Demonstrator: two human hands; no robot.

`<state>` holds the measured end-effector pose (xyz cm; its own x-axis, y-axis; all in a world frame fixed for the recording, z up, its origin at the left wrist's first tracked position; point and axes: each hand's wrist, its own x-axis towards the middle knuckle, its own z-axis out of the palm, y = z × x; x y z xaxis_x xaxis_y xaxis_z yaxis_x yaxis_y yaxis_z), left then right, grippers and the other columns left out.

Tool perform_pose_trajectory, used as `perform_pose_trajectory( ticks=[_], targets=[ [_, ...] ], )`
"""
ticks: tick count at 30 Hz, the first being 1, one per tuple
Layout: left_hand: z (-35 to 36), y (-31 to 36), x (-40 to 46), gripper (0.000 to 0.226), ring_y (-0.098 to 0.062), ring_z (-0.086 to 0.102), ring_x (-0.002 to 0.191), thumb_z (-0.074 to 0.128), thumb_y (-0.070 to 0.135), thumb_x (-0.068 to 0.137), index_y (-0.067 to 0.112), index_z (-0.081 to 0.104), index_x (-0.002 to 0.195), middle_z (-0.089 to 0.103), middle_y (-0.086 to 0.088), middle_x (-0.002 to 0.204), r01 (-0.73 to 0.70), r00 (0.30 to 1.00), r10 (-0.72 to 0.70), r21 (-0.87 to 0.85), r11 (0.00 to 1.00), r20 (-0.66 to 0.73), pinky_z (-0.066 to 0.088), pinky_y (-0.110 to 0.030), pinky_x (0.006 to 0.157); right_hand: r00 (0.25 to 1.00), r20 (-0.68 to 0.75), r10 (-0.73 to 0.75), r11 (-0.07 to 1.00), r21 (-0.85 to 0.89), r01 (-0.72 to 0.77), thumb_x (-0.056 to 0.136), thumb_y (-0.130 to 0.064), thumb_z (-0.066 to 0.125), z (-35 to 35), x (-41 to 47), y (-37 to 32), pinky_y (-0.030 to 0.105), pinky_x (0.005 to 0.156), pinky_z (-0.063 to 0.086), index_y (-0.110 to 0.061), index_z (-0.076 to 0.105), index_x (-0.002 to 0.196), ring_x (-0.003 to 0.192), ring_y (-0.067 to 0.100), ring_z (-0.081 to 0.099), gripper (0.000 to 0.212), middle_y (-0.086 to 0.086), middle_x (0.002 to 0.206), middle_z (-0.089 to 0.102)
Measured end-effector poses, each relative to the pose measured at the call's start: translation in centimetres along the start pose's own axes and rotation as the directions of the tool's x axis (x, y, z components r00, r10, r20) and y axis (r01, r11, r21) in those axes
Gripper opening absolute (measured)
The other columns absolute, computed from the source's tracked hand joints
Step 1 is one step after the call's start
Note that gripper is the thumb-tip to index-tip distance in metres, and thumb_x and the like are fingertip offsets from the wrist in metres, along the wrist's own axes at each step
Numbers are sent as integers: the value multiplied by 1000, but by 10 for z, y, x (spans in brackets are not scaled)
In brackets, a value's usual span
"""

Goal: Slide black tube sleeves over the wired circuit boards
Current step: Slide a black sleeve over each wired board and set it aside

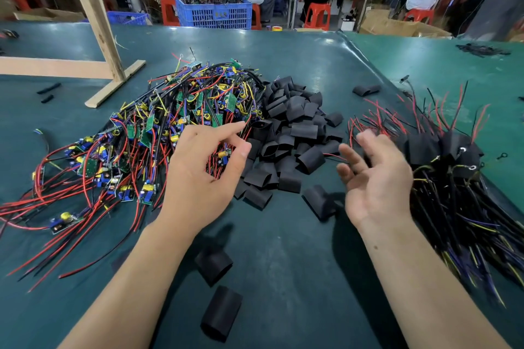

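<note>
A dark green worktop (283,249) fills the view, its covering meeting a lighter green sheet on the right. On its left half spreads the biggest heap: wired circuit boards (147,133), small green boards tangled with red, black, yellow and blue leads that trail toward the near left edge. Just right of that heap, touching it, lies a pile of black tube sleeves (289,133), short flattened pieces stacked loosely at the middle of the worktop. Further right sits a bundle of sleeved boards (442,167), black-covered, with red wires fanning away and dark leads running toward the near right corner. A wooden frame (93,22) stands at the back left, and a blue crate (214,13) full of wiring sits beyond the far edge, with people seated at benches behind it.

The left hand (198,167) hovers over the near right edge of the board heap, its grip loose and holding nothing, thumb and forefinger spread apart. The right hand (374,178), slightly blurred, is raised palm-up between the sleeve pile and the sleeved bundle, fingers relaxed, grip empty. Two loose sleeves (218,286) lie near, between the forearms.
</note>
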<state>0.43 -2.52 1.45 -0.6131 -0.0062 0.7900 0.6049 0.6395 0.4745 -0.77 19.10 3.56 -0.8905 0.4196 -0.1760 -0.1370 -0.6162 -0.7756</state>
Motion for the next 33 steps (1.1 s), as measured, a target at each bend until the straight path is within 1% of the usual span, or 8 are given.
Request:
perform_pose_trajectory(
  ticks=[3, 6, 10, 17, 20, 25, 29, 33],
  targets=[
    [0, -1, 0, 25, -19, 55, 96, 62, 21, 94, 13, 68, 117, 65, 16, 96, 29, 999, -29, 3, 1000, 40, 38, -19, 90, 994, -54, 98, 986, -127, -104, 93, -15, 58, -2, 1, 8, 19, 44, 45, -14, 59, 107, 56, 11, 66, 14, 2, 98, 64],
    [-1, -2, 0, 24, -15, 56, 98, 63, 21, 93, 16, 68, 115, 65, 19, 96, 53, 995, -53, 3, 999, 83, 39, -20, 91, 991, -51, 126, 977, -165, -133, 94, -16, 56, -3, 3, 9, 18, 43, 44, -14, 59, 105, 50, 9, 62, 11, -1, 86, 67],
    [-3, -1, 0, 16, -15, 59, 97, 64, 21, 92, 15, 73, 103, 65, 18, 96, 55, 992, -56, 13, 998, 115, 45, -28, 90, 968, 90, 233, 928, -317, -194, 93, -18, 57, -1, 0, 8, 17, 44, 41, -17, 68, 84, 50, 8, 58, 14, -4, 70, 71],
    [-4, -7, 0, 17, -23, 56, 100, 68, 13, 90, 12, 74, 106, 70, 4, 100, 116, 957, -160, 187, 975, 241, 40, -29, 95, 959, 156, 236, 900, -407, -155, 92, -17, 58, 2, -3, 11, 20, 42, 41, -16, 69, 88, 50, 7, 56, 12, -4, 68, 70],
    [-6, -15, -2, 23, -26, 52, 107, 64, 10, 88, 15, 73, 109, 68, 1, 108, 152, 914, -270, 362, 920, 302, 43, -45, 94, 966, 177, 188, 894, -438, -94, 93, -16, 57, 1, -3, 12, 20, 42, 40, -16, 68, 87, 51, 9, 55, 12, -2, 68, 68],
    [-8, -18, -3, 34, -27, 45, 120, 63, 28, 92, 25, 60, 125, 57, 2, 127, 269, 785, -474, 468, 841, 399, 41, -46, 98, 968, 230, 95, 891, -453, 20, 100, -36, 50, 4, -6, 15, 21, 40, 39, -14, 66, 88, 48, 10, 55, 30, 1, 66, 67],
    [-7, -21, -3, 21, -25, 54, 111, 64, 33, 92, 23, 66, 111, 66, 5, 112, 311, 826, -473, 452, 836, 306, 47, -44, 91, 963, 257, 77, 865, -498, 64, 99, -31, 54, 4, -8, 17, 20, 40, 39, -14, 66, 89, 48, 10, 55, 24, 0, 64, 67],
    [1, -18, -1, 35, -22, 58, 103, 71, 40, 87, 26, 62, 118, 68, 13, 99, 516, 775, -599, 345, 784, 204, 49, -43, 91, 959, 269, 89, 861, -505, 62, 99, -28, 55, 4, -9, 20, 19, 39, 39, -14, 66, 88, 48, 10, 55, 21, 0, 63, 67]
  ],
)
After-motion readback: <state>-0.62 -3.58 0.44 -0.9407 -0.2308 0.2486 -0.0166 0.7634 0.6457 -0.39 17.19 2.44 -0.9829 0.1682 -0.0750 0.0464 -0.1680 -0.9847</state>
